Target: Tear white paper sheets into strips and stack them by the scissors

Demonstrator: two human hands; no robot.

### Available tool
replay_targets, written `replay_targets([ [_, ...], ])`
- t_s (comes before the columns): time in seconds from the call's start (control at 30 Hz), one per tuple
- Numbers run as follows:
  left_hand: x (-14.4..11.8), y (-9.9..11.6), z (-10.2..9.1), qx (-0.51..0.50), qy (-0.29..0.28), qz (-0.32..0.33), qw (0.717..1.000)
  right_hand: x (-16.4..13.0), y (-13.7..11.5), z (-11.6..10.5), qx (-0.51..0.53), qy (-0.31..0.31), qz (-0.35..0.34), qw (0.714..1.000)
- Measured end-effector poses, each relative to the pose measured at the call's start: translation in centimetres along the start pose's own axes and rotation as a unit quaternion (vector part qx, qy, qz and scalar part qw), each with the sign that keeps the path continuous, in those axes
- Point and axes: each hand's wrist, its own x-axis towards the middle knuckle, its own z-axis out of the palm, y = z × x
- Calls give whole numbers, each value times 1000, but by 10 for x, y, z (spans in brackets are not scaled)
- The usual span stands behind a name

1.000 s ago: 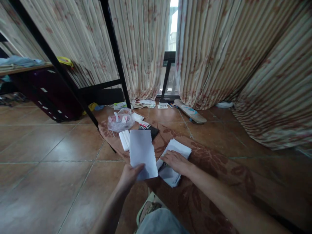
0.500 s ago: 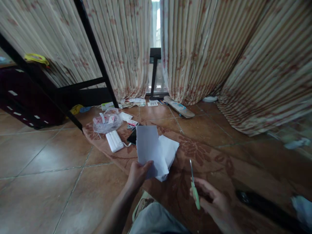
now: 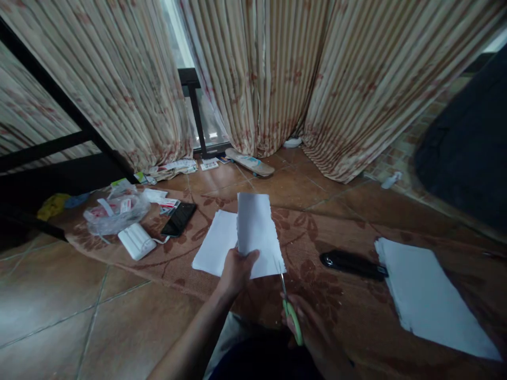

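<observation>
My left hand [image 3: 236, 270] pinches a white sheet of paper [image 3: 255, 221] near its lower left edge, thumb on top. The sheet's right edge looks ragged. My right hand [image 3: 307, 316] is closed round the green handles of a pair of scissors [image 3: 292, 319]. Its blades point up and meet the paper's lower right edge; whether they are parted is hard to make out. Beneath and to the left of the held sheet, a stack of white paper [image 3: 214, 243] lies on the brown patterned rug [image 3: 301, 243].
To the right lie a black object [image 3: 350, 262] and another paper stack [image 3: 428, 295]. On the left are a phone [image 3: 179, 219], a white power bank [image 3: 137, 241] with a cable, and a clear plastic bag [image 3: 116, 208]. A skateboard [image 3: 249, 162] rests by the curtains [image 3: 253, 79].
My view has turned to the right, bringing the right paper stack into sight. The scissors have come from apart at the right to the held sheet's lower right edge.
</observation>
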Motion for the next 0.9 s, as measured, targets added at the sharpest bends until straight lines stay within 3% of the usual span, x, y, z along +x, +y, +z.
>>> replay_targets([
  [0.1,-5,5,3,14,-8,-4,1000,-4,-9,0,2,15,-6,1000],
  [0.37,-18,23,5,-35,-28,-20,999,-5,-5,-2,30,27,-19,999],
  [0.9,-20,24,1,-81,-38,-37,995,-5,2,1,58,52,2,997],
])
